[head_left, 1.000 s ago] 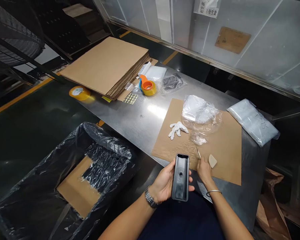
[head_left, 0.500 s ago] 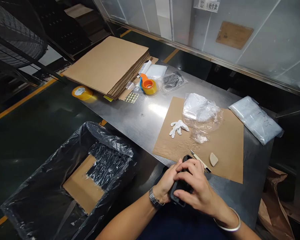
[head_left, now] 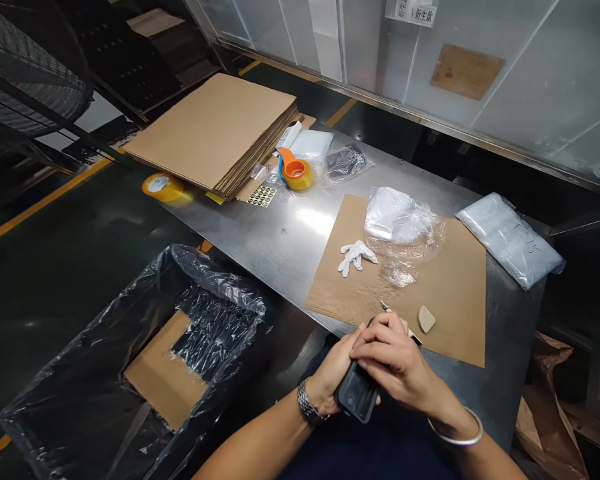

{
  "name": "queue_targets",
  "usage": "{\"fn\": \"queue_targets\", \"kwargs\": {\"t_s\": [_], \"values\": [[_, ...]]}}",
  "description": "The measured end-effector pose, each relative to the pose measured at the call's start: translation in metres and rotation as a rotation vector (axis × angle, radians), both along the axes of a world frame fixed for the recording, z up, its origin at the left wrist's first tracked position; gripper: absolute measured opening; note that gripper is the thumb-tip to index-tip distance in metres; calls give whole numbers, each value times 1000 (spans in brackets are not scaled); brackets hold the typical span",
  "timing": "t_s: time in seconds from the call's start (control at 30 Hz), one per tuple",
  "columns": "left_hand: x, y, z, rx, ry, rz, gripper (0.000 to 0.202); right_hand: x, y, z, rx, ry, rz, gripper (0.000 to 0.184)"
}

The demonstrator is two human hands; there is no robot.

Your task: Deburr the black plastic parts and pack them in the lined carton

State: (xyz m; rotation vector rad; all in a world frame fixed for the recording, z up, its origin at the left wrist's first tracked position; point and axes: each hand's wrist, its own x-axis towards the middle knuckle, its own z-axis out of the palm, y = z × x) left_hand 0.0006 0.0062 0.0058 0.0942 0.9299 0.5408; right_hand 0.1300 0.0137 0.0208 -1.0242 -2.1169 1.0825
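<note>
A black tray-like plastic part (head_left: 359,395) with a raised rim lies in my left hand (head_left: 334,367), whose fingers wrap round it from the left and below. My right hand (head_left: 397,357) is over its upper end, fingers bent and pressed together near the rim; whether something small is pinched there is hidden. Partly behind my right hand lies a craft knife (head_left: 416,338) on the cardboard sheet (head_left: 460,287). Just to the right of the knife is a beige rounded block (head_left: 426,319). White gloves (head_left: 357,257) and crumpled clear plastic bags (head_left: 400,217) lie farther up the sheet.
A lined bin (head_left: 35,407) with black bagged pieces and cardboard stands at left. On the metal table (head_left: 275,247) are a cardboard stack (head_left: 220,127), a tape dispenser (head_left: 298,175), a tape roll (head_left: 163,186), a sticker sheet (head_left: 262,197) and a filled plastic bag (head_left: 513,239).
My right hand has shifted up the black part and its fingers have drawn together, so more of the part's lower end shows. My left hand keeps hold of it.
</note>
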Motion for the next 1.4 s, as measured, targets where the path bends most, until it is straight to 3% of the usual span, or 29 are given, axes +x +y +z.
{"fn": "queue_targets", "kwargs": {"t_s": [0.1, 0.23, 0.37, 0.47, 0.63, 0.73, 0.93, 1.17, 1.4], "values": [[1, 1, 4, 71, -4, 97, 23, 1, 0, 2, -35, -30, 17, 15], [-3, -1, 4, 9, -11, -70, 43, 11, 6, -8, 18, 2, -125, 15], [-5, -3, 3, 22, -17, -127, 55, 22, 14, -18, -135, 96, -295, 17], [-5, -3, 3, 4, 2, -164, 60, 24, 16, -15, -210, 139, -241, 19], [-8, -6, 2, -23, -15, -201, 58, 26, 16, -3, -202, 48, -107, 19], [-9, -8, 1, -44, -55, -257, 59, 29, 19, -5, -242, 95, -109, 19], [-9, -8, 1, -7, -43, -240, 58, 29, 16, -15, -447, 179, -369, 29], [-12, -9, -2, 38, -1, -267, 59, 28, 7, -10, -260, 189, -246, 16], [-11, -10, 1, -3, 16, -275, 54, 29, 6, -4, -205, 89, -206, 15]]}}
